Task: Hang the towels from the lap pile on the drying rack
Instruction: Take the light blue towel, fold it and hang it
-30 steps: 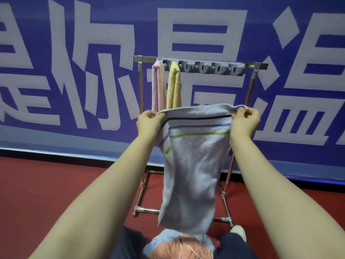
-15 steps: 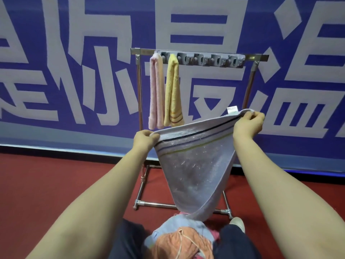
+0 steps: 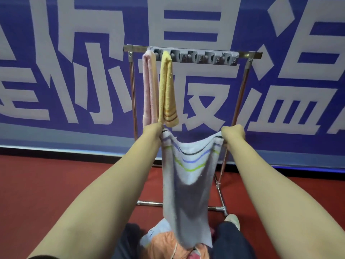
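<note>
Nearest, on the person's lap between dark trouser legs, lies the lap pile of crumpled cloth: orange on top, pale blue behind it, a bit of pink at the lower edge. The bottom end of a striped towel hangs down to this pile and overlaps it. The towel is pale grey-white with curved black, blue and green stripes near its top, and it sags in the middle between the two raised arms.

The left grip is clenched round the towel's upper left corner. The right grip is clenched round the upper right corner, so the towel is held in the air in front of the drying rack, below its top bar. A light shoe shows beside the rack's foot on the red floor.

Farther off, a pink towel and a yellow towel hang side by side at the left end of the rack's grey clip strip. Behind the rack stands a blue banner with large white characters.
</note>
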Motion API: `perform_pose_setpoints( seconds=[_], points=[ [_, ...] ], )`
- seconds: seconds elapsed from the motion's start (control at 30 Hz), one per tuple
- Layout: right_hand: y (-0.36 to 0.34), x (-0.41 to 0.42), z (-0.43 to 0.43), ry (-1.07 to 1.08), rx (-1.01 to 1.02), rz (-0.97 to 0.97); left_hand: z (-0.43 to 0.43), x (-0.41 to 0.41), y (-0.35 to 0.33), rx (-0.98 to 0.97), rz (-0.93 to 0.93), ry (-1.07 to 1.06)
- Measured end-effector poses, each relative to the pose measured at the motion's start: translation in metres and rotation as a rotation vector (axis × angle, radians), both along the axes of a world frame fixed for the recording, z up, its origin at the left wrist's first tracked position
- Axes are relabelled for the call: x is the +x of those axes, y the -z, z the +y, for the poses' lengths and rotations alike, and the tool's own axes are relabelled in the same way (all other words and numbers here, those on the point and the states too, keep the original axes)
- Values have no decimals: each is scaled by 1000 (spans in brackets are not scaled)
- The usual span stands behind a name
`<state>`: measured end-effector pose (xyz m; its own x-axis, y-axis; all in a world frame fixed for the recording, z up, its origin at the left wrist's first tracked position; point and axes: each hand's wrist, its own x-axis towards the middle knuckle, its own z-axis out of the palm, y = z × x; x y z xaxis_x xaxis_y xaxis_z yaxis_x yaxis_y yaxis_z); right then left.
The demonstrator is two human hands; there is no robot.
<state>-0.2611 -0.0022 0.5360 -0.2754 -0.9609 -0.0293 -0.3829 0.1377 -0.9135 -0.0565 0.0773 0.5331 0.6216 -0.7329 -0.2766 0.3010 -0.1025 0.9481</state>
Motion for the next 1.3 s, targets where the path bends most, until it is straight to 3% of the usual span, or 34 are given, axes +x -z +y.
perform_pose_setpoints(
  seconds=[0.13, 0.23, 0.37, 0.67, 1.03, 1.3],
  points=[
    [-18, 23, 17, -275, 20, -328, -4, -25, -23, -101, -37, 24],
    [-26, 37, 34, -494, -56, -393, -3, -36, -32, -142, -94, 60],
    [-27, 42, 46, -520, -113, -479, 2, -40, -32, -197, -204, 56],
    [-19, 48, 51, -578, -245, -419, 8, -44, -31, -243, -299, 229],
    [-23, 39, 53, -595, -311, -320, 14, -49, -32, -339, -428, 179],
    [-23, 27, 58, -627, -350, -419, 18, -53, -34, -421, -391, 355]
  ],
)
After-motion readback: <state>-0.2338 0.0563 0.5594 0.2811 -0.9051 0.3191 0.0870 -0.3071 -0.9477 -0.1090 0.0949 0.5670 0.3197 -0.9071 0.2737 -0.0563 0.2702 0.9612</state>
